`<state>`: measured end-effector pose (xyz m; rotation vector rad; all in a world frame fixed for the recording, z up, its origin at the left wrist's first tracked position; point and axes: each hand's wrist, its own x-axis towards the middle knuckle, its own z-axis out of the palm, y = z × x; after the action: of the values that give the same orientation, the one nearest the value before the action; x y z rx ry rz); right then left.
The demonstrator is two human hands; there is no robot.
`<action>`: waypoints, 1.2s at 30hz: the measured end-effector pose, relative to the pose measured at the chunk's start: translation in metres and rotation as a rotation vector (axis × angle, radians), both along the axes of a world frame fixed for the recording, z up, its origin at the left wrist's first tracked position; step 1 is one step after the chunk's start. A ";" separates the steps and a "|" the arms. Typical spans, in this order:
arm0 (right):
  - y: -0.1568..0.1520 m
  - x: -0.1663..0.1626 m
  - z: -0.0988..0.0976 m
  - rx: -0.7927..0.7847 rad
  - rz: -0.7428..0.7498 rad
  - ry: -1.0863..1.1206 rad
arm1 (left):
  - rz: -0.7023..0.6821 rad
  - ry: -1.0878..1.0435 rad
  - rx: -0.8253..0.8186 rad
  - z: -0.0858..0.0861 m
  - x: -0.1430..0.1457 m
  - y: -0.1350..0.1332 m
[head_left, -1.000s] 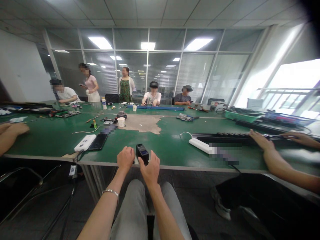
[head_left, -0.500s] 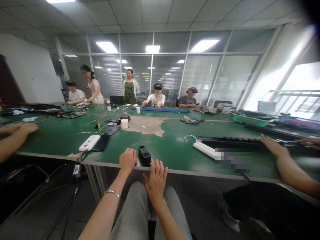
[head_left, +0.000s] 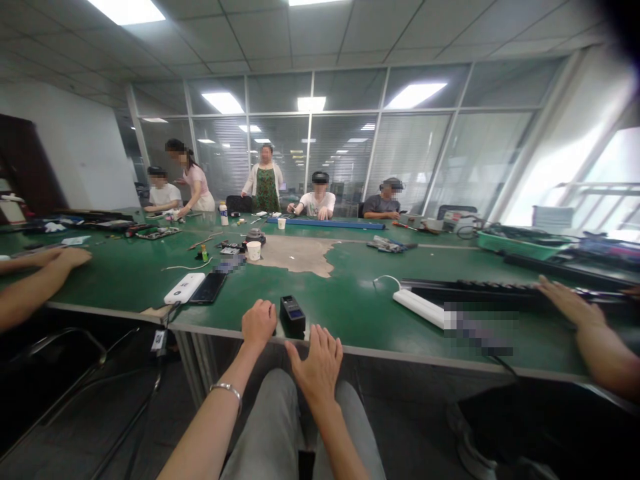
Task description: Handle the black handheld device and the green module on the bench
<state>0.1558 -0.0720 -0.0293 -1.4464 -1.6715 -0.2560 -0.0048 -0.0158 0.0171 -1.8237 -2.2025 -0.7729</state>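
Observation:
A small black box-shaped device with a little dark screen stands at the near edge of the green table. Just left of it my left hand rests on the table edge, fingers curled in; what they hold, if anything, is hidden. A silver bangle circles that wrist. My right hand is open at the table edge, close to the device's near right side. Its fingers point forward, thumb apart, and it holds nothing visible.
To the left lie a white power strip, a dark phone and a paper cup. On the right are another white power strip and long black rails. Neighbours' arms rest at both sides; several people are across the table.
The whole view has shifted slightly, so the scene sits a little lower and further right. My hands and the black device keep nearly the same places relative to each other.

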 end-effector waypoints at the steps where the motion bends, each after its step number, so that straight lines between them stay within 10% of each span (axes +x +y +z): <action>1: 0.003 -0.003 0.004 -0.012 -0.013 0.024 | -0.002 0.001 0.004 0.000 -0.001 0.000; 25: 0.037 -0.036 0.045 -0.025 0.095 0.306 | -0.029 -0.053 0.018 0.000 -0.010 0.001; 36: 0.058 0.028 0.043 0.027 0.008 0.332 | -0.040 -0.010 0.027 -0.001 -0.007 0.003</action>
<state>0.1840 -0.0137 0.0139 -1.3776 -1.3979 -0.0299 -0.0114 -0.0127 0.0160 -1.8604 -2.1572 -0.8167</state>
